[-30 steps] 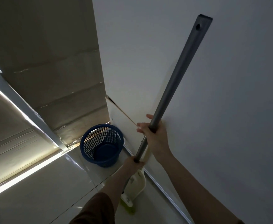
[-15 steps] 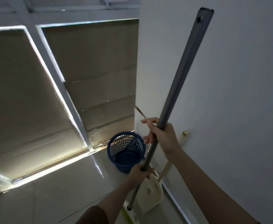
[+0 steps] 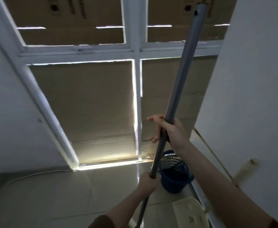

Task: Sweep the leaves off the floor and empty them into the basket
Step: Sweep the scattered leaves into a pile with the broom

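Cable (image 3: pixel 36 174): thin, white, lying on the tiled floor (image 3: pixel 69 195) along the left wall.
Window (image 3: pixel 135 53): white frame, panes covered by cardboard (image 3: pixel 85 104).
Left hand (image 3: pixel 149 181): fingers wrapped fully around the lower part of the pole (image 3: pixel 179 88).
Pole: grey, tilted, top end leaning right.
Right hand (image 3: pixel 171 129): higher on the pole; grip loose, upper fingers (image 3: pixel 153 118) extended, the others curled round the shaft.
Basket (image 3: pixel 176 173): blue mesh, on the floor by the right wall, behind the pole.
Dustpan (image 3: pixel 189 213): cream, near the basket, lower right.
Leaves: none discernible.
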